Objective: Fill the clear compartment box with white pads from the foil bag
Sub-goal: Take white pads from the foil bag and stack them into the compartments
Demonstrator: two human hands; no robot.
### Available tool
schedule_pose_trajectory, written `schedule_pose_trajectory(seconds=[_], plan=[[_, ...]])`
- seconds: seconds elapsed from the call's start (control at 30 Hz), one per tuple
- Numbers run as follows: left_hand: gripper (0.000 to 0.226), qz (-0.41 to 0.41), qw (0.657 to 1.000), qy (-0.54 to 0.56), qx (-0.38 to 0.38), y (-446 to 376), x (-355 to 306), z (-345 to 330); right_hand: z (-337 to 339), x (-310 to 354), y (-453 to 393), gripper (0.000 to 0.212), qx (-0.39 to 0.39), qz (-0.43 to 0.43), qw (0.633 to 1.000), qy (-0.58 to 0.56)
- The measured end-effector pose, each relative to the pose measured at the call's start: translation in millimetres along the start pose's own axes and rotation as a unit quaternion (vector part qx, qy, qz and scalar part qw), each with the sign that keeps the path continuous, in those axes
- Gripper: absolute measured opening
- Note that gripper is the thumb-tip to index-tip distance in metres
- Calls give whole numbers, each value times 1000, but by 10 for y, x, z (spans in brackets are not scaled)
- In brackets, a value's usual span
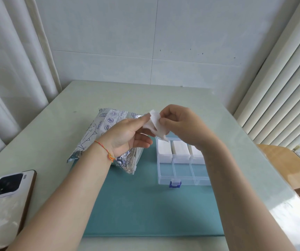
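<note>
1. Over on the far left of the counter [58,113] a phone [6,201] lies camera-side up, right beside the left forearm. If that arm swings back toward the bag without looking, an elbow nudge could slide it off the edge.

2. Next along, the foil bag [98,131] lies on its side behind the left wrist, partly on the teal mat [145,205]. It looks light and crinkly, so reaching in one-handed could drag the whole bag along instead of pulling pads out.

3. Middle of the shot, both hands are up in the air above the box's far edge with a white pad [154,124] between them. The left hand [127,134] has it pinched at thumb and fingertip with the other fingers loose; the right hand [178,122] is curled, nipping the other side. The pad looks flimsy and seems to be splitting into layers. Pull too hard and it probably tears or goes in crumpled.

4. On the right, the clear compartment box [181,171] sits open on the mat. Its back row already holds stacked pads, its front row looks empty. Drop this one carelessly and it could straddle a divider. The right forearm also hangs over the box's right side, so lowering it could shove the box.
</note>
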State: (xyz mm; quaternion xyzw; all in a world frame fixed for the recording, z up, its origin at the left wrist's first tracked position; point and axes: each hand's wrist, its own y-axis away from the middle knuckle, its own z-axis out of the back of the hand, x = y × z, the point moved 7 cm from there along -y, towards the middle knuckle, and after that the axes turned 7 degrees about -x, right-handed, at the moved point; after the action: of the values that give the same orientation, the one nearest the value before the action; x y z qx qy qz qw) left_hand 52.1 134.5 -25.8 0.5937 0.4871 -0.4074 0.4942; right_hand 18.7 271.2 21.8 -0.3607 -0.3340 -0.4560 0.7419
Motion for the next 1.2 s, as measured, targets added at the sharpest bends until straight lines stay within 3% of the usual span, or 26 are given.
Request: schedule_pose_trajectory(seconds=[0.17, 0.33, 0.57, 0.73, 0.9, 1.2], plan=[[43, -2, 1000, 22, 3, -17, 8, -15, 15, -4, -18, 7, -26, 11, 999, 20], [21, -22, 999, 29, -35, -46, 14, 30, 12, -6, -20, 8, -26, -2, 1000, 0], [19, -81, 990, -83, -81, -48, -32, 130, 177, -75, -44, 12, -64, -57, 989, -118], [15, -120, 976, -159, -84, -60, -56, 112, 100, -75, 7, 8, -3, -50, 999, 7], [12, -127, 977, -164, -57, -34, -79, 57, 32, -95, -5, 7, -5, -34, 994, 105], [16, -117, 981, -152, -23, -1, -77, 3, 4, -67, -14, 15, -11, 4, 987, 158]])
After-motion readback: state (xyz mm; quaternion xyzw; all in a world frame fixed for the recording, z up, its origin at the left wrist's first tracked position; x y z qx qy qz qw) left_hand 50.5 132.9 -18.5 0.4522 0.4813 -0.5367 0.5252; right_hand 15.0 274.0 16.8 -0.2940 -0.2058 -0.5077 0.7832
